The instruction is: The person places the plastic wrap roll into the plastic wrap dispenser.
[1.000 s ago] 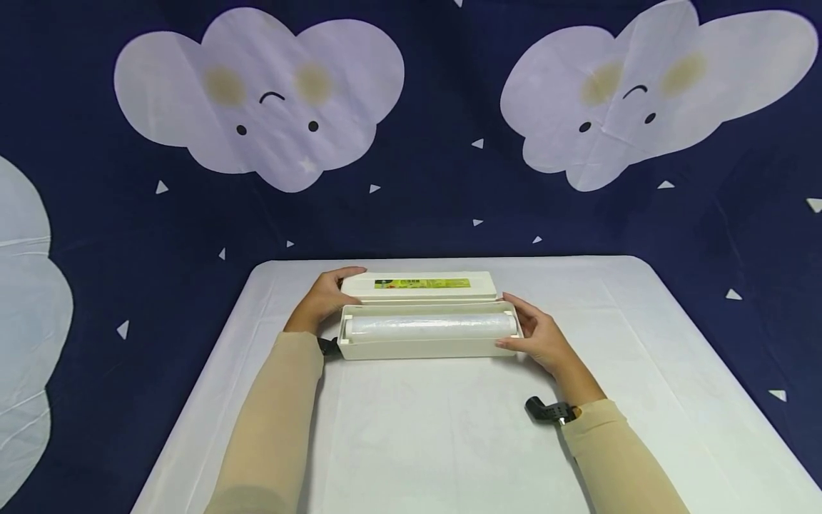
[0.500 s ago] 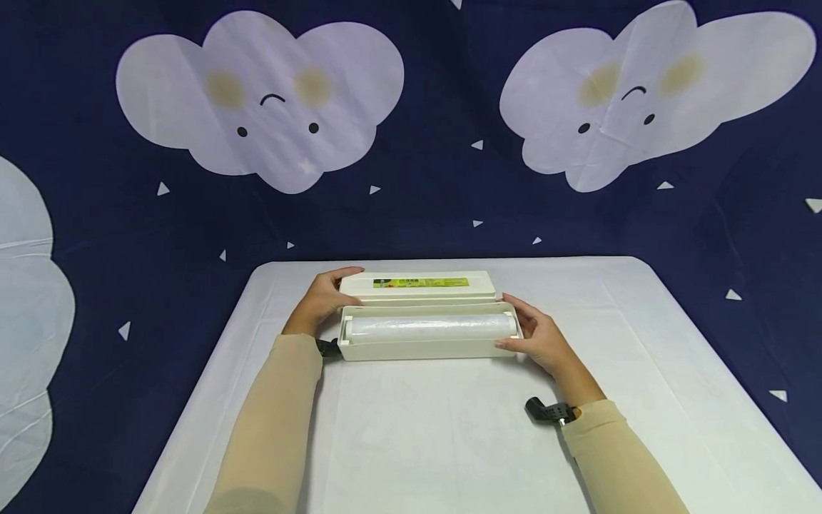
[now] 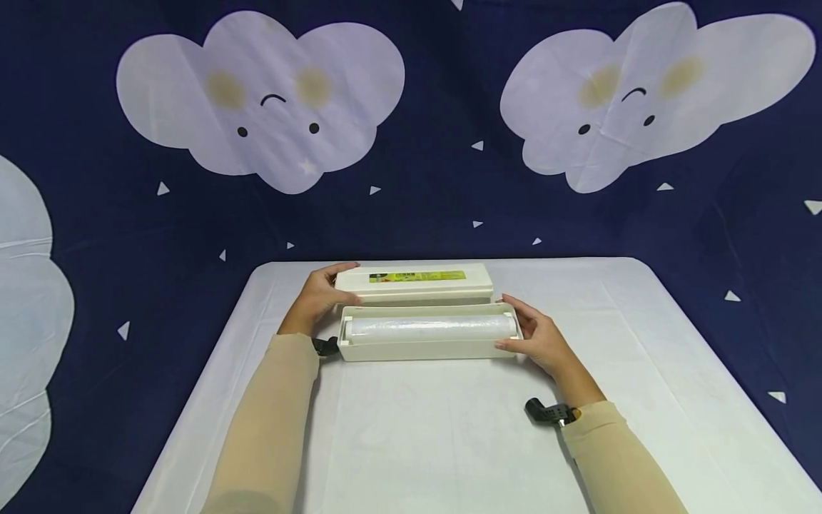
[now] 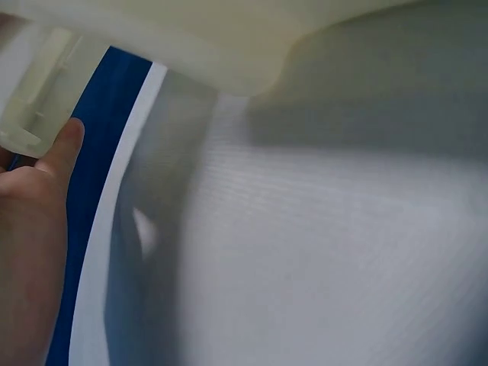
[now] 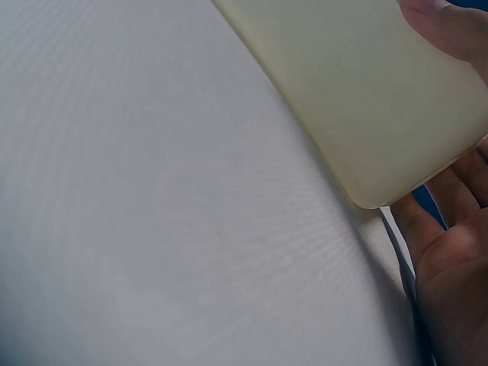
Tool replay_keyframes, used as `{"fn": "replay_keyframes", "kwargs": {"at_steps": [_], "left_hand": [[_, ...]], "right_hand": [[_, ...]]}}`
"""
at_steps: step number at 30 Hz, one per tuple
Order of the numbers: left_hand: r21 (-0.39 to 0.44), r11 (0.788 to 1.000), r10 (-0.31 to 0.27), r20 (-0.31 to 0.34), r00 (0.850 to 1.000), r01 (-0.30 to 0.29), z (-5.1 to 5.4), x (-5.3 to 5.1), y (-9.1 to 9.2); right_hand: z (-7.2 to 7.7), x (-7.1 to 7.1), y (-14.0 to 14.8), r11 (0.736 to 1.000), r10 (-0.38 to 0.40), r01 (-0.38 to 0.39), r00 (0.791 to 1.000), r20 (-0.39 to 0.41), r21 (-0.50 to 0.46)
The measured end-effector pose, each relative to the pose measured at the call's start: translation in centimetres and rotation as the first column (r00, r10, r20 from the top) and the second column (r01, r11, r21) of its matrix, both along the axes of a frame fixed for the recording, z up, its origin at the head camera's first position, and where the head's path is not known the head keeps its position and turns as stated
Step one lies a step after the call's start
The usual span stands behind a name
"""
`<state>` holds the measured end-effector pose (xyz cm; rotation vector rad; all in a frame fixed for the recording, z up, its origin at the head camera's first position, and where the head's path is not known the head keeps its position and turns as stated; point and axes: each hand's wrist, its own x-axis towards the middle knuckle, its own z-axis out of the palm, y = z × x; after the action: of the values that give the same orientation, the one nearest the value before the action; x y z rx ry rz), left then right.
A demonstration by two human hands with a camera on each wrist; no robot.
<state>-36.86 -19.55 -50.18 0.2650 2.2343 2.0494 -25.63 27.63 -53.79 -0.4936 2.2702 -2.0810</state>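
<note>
A long cream box [image 3: 424, 350] lies on the table in the head view, with a roll of clear plastic wrap [image 3: 430, 327] inside it. Behind it is the box's lid [image 3: 411, 293], which bears a yellow-green label. My left hand [image 3: 313, 298] grips the lid's left end between thumb and fingers; the lid's underside [image 4: 38, 95] faces the left wrist camera. At the box's right end, my right hand [image 3: 542, 341] holds on with the thumb at the front wall and fingers behind. The right wrist view shows the box's plain side [image 5: 366, 99].
White cloth covers the table [image 3: 449, 435], whose far edge lies just beyond the lid. A dark blue curtain [image 3: 443, 207] with cloud prints hangs behind. A black wrist camera [image 3: 549, 412] juts from the right wrist.
My left hand has moved the lid slightly up and left in the head view, widening the gap to the box. The right hand and the box have stayed in place.
</note>
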Motion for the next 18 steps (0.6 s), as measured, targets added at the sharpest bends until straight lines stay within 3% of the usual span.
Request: {"fn": "replay_keyframes", "kwargs": {"at_steps": [10,18], "left_hand": [[0.041,0.999,0.034,-0.057,0.998,-0.032,1.0,0.1,-0.3],[0.036,0.999,0.03,-0.055,0.998,-0.028,1.7,0.3,-0.4]], "right_hand": [[0.1,0.0,0.0,1.0,-0.011,0.011,1.0,-0.003,0.028],[0.1,0.0,0.0,1.0,-0.002,0.002,1.0,-0.008,0.012]]}}
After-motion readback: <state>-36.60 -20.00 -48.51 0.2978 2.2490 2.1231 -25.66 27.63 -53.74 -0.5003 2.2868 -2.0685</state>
